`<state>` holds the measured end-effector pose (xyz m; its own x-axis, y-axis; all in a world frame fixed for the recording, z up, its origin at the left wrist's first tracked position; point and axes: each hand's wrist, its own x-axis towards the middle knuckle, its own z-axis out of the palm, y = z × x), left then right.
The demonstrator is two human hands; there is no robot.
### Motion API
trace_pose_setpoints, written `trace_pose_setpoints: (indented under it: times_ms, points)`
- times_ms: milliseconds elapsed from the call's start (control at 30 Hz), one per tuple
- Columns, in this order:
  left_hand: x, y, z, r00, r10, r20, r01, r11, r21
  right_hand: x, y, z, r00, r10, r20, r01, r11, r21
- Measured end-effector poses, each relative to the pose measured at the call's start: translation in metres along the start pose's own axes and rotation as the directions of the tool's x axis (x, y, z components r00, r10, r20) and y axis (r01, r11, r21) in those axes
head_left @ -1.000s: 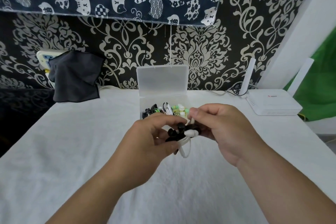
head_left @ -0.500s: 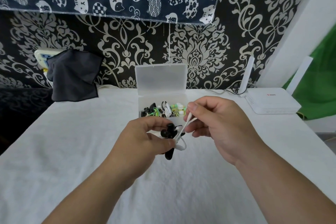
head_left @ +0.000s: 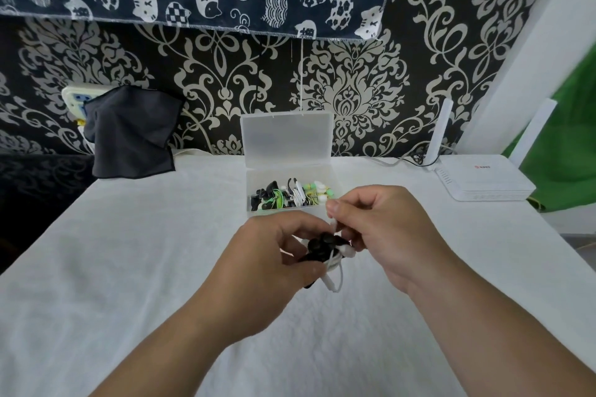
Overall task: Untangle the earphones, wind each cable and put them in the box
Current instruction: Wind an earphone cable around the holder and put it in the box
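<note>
My left hand [head_left: 267,264] grips a small bundle of black and white earphones [head_left: 325,248] just above the white cloth. My right hand [head_left: 383,229] pinches the bundle's white cable close to it, fingers curled. A short white loop [head_left: 337,280] hangs below the bundle. Behind my hands stands the clear plastic box [head_left: 254,177], lid upright, with several wound earphones [head_left: 290,196] in black, green and white inside. My palms hide most of the bundle.
A white router [head_left: 483,179] with upright antennas sits at the back right. A dark grey cloth [head_left: 132,135] hangs over a wall socket at the back left. The white tablecloth [head_left: 129,267] covers the table; patterned wallpaper rises behind.
My right hand had pulled the white cable up and away from the bundle; now it has come back down against it. The view has shifted slightly.
</note>
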<state>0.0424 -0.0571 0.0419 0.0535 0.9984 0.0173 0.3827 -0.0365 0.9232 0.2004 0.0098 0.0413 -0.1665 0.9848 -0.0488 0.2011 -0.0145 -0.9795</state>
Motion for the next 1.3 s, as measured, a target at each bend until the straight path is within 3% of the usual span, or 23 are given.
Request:
trace_pose_setpoints:
  times_ms: [200,367,533,733,867,1033,1133,1300]
  points:
    - [-0.002,0.002,0.004,0.995,0.036,0.091,-0.035,0.999,-0.02,-0.002,0.001,0.003,0.999,-0.026,0.02,0.027,0.997,-0.072]
    - [0.0,-0.002,0.007,0.998,-0.062,-0.028,0.059,0.995,-0.077,-0.007,-0.004,0.003,0.987,-0.136,0.087,0.152,0.965,-0.216]
    - [0.001,-0.001,0.006,0.991,0.002,-0.132,-0.009,0.999,-0.052,-0.014,-0.01,0.007,0.944,-0.265,0.197,0.312,0.912,-0.265]
    - [0.002,-0.005,0.006,0.933,0.022,-0.36,-0.062,0.993,-0.099,-0.014,-0.005,0.017,0.933,-0.361,0.015,0.352,0.9,-0.256]
    - [0.002,-0.008,0.004,0.893,0.057,-0.447,-0.068,0.998,-0.009,-0.014,-0.003,0.019,0.934,-0.353,-0.05,0.333,0.914,-0.231]
    - [-0.001,-0.006,0.012,0.841,0.18,-0.509,-0.137,0.983,0.122,-0.017,-0.006,0.023,0.981,-0.182,-0.072,0.182,0.983,-0.009]
    - [-0.001,-0.007,0.011,0.854,0.164,-0.493,-0.213,0.976,-0.043,-0.016,-0.007,0.02,0.991,-0.113,-0.068,0.119,0.989,0.092]
    - [0.003,-0.011,0.006,0.901,-0.078,-0.427,-0.108,0.913,-0.394,-0.015,-0.008,0.016,0.989,-0.149,-0.023,0.15,0.987,0.057]
